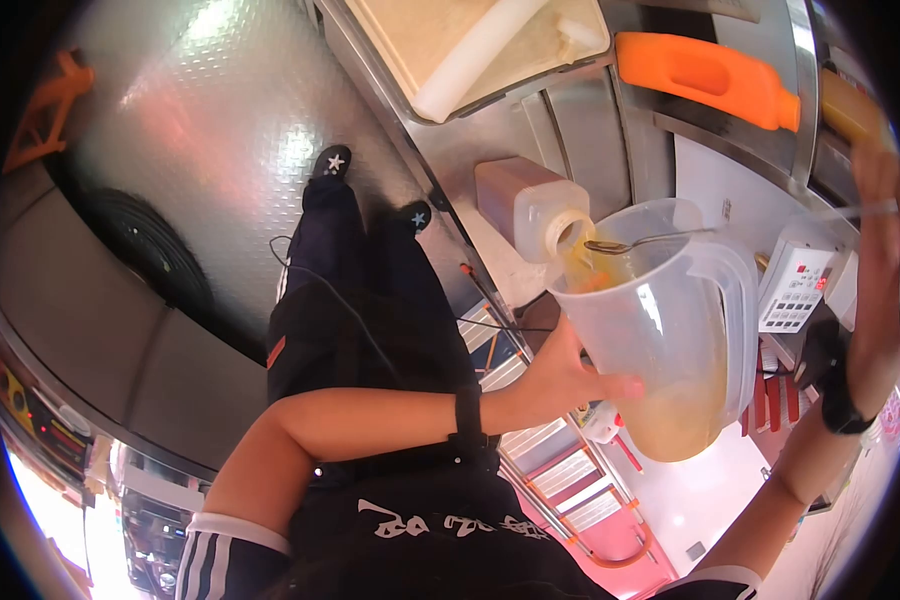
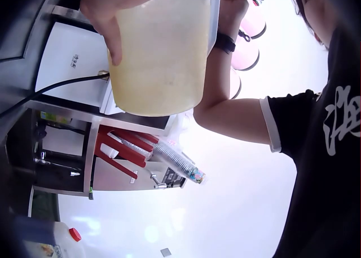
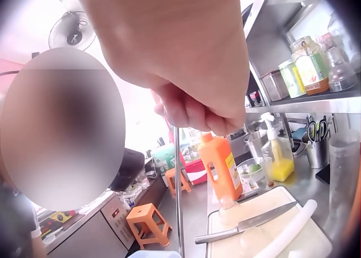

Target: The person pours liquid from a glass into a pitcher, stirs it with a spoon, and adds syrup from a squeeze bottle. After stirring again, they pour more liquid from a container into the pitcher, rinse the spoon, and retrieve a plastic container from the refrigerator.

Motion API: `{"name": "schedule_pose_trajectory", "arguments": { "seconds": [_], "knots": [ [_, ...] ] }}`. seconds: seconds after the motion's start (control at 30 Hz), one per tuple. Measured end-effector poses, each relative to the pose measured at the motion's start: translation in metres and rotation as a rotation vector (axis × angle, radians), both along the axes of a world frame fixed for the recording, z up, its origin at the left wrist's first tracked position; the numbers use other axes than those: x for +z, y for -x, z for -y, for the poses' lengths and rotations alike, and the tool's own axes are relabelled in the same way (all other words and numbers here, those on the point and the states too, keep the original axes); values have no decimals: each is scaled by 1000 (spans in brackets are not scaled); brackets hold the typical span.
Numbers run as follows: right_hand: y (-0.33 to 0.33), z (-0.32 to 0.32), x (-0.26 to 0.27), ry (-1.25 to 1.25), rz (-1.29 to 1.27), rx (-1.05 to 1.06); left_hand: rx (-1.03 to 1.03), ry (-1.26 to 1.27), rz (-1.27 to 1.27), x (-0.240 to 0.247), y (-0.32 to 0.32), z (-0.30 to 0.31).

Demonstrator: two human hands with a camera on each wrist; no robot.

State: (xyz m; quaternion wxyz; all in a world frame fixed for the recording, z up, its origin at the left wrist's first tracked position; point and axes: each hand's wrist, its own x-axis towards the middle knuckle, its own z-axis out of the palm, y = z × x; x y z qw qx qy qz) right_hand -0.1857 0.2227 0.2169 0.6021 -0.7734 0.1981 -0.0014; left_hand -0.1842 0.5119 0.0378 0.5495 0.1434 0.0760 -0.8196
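Observation:
A translucent pitcher [image 1: 660, 350] with pale yellow liquid in its lower part is gripped by my left hand [image 1: 560, 385], thumb and fingers round its side. The left wrist view shows that hand [image 2: 113, 21] against the pitcher [image 2: 161, 60]. My right hand [image 1: 880, 185] holds a long thin metal spoon [image 1: 660, 238], its bowl end over the pitcher's mouth. In the right wrist view the fingers of my right hand [image 3: 175, 60] curl round the spoon's handle [image 3: 178, 184]. A square plastic jug [image 1: 535, 205] stands beside the pitcher's rim, uncapped.
A cutting board [image 3: 217, 230] holds a knife [image 3: 242, 228] and a white rod [image 3: 290, 230]. Near it stand an orange bottle [image 3: 223, 170] and a pump bottle [image 3: 279, 159]. A white keypad device [image 1: 798, 285] is beyond the pitcher. Orange stools [image 3: 148, 225] stand on the floor.

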Motion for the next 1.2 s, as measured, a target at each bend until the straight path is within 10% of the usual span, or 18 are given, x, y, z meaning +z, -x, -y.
{"name": "schedule_pose_trajectory", "arguments": {
  "seconds": [0.17,0.43,1.2],
  "knots": [
    [-30,0,-28,50,281,67,-5,6,20,3,-6,3],
    [-74,-33,-23,56,-481,-347,-1,52,-26,-4,-13,3],
    [98,-114,-10,129,-32,-647,-274,459,740,-51,-18,-23]
  ]
}}
